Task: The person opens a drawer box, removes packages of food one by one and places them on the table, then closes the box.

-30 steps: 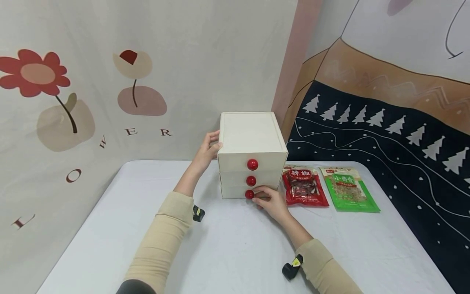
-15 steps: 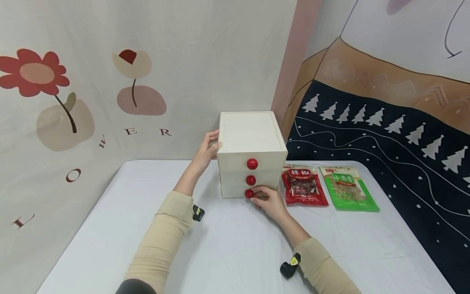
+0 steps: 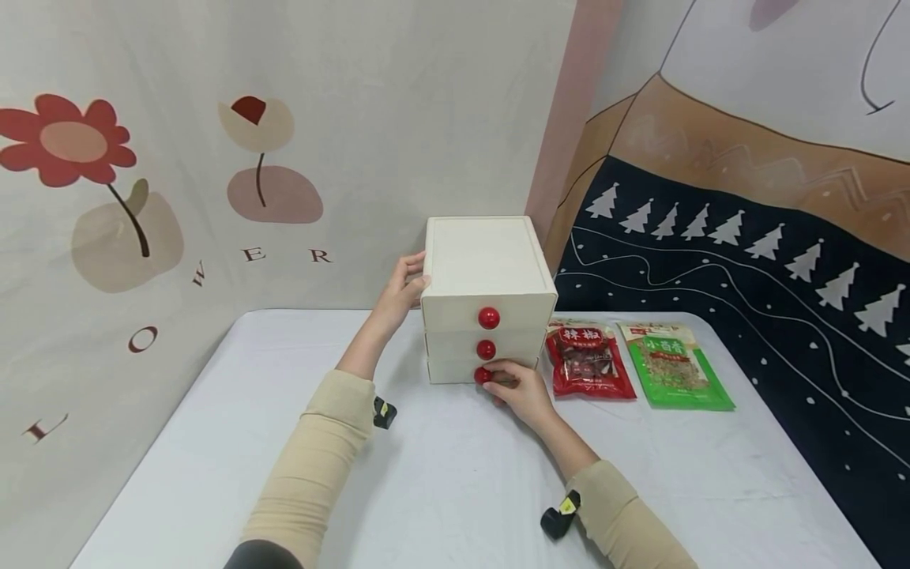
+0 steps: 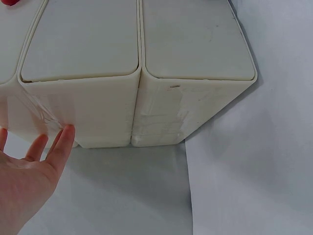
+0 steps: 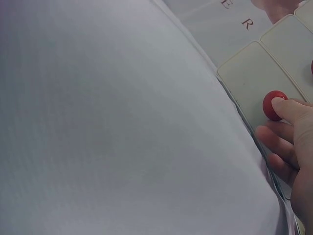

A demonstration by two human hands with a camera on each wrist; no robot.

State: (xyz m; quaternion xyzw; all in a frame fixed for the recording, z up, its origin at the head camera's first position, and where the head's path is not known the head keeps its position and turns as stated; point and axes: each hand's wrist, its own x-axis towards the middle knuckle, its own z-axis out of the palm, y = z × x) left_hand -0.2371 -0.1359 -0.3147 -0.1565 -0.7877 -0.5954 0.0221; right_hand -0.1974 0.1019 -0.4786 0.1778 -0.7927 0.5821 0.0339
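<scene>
A white cabinet of three stacked drawers [image 3: 490,257] stands at the back of the table, each drawer front with a round red knob. All three fronts lie flush. The left hand [image 3: 401,296] rests against the cabinet's left side; in the left wrist view its fairly straight fingers [image 4: 62,147] touch the plastic wall. At the bottom drawer, the right hand [image 3: 522,391] pinches the lowest red knob [image 3: 483,375] between thumb and forefinger. The right wrist view shows the thumb on that red knob [image 5: 274,105], with the other fingers loosely bent below it.
Right of the cabinet lie a red packet of dried chillies [image 3: 592,361] and a green seasoning packet [image 3: 678,367] on the white tablecloth [image 3: 441,490]. A flower-printed curtain [image 3: 370,118] hangs close behind, and a dark tree-patterned cloth [image 3: 782,332] borders the right side.
The right hand and forearm have shifted very slightly left, the fingers closing a little further over the lowest knob. The left hand, cabinet and packets stay as they were.
</scene>
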